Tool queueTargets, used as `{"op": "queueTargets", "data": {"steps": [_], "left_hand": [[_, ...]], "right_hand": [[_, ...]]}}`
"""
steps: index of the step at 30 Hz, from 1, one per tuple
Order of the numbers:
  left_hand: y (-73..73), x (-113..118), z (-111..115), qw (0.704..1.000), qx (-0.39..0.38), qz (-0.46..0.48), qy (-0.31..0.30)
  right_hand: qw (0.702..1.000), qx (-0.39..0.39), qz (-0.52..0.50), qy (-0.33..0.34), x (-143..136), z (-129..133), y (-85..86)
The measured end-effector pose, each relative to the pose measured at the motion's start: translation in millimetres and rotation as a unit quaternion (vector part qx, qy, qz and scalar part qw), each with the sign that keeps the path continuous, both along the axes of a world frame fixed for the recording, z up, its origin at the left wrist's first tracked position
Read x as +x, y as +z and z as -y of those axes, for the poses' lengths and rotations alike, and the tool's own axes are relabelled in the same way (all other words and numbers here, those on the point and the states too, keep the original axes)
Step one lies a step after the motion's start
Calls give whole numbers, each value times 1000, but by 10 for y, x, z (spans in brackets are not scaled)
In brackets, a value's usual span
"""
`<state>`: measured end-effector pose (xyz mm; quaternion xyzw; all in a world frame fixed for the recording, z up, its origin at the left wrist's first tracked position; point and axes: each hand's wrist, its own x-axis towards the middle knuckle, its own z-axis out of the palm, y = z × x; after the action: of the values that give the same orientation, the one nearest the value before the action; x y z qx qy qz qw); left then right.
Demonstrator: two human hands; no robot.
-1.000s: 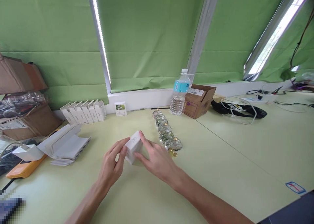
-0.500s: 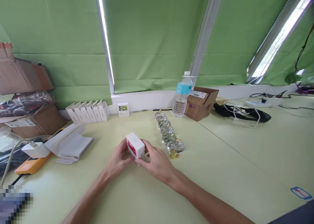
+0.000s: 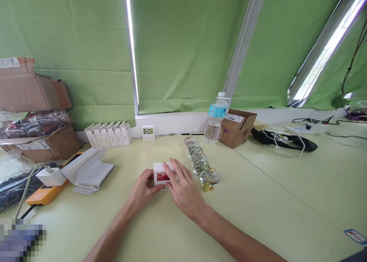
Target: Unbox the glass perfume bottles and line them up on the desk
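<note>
Both hands (image 3: 183, 189) have lowered the small box (image 3: 161, 175) — red picture now facing up.

Just right of the small white carton with a red picture (image 3: 161, 175), passage is blocked by a row of clear glass bottles with gold caps (image 3: 201, 165). To the left, a stack of flat white card blanks (image 3: 91, 171) is set well apart. Bare pale green tabletop (image 3: 258, 200) is left open on the near and right sides.

My right hand (image 3: 183, 191) hides the small box (image 3: 160, 175) beneath its fingers; the box's print is too small for me to read.
</note>
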<state>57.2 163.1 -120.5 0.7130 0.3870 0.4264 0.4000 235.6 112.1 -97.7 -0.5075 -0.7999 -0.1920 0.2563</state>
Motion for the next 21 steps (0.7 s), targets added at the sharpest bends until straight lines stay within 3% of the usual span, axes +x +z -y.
{"op": "queueTargets", "data": {"steps": [5,8,13,21], "left_hand": [[-25,2,-38,1000,-10,9,11],[-102,-9,-86,998,-29,12,57],[-188,-45,-121,993,-54,4,102],[-156,-45,-152,994,-42,-15,105]], "right_hand": [[998,13,54,-38,-91,-149,-28],[996,10,68,-62,-118,-352,15],[985,-26,20,-170,-133,-979,96],[978,-26,-13,-205,-104,-1889,35]]}}
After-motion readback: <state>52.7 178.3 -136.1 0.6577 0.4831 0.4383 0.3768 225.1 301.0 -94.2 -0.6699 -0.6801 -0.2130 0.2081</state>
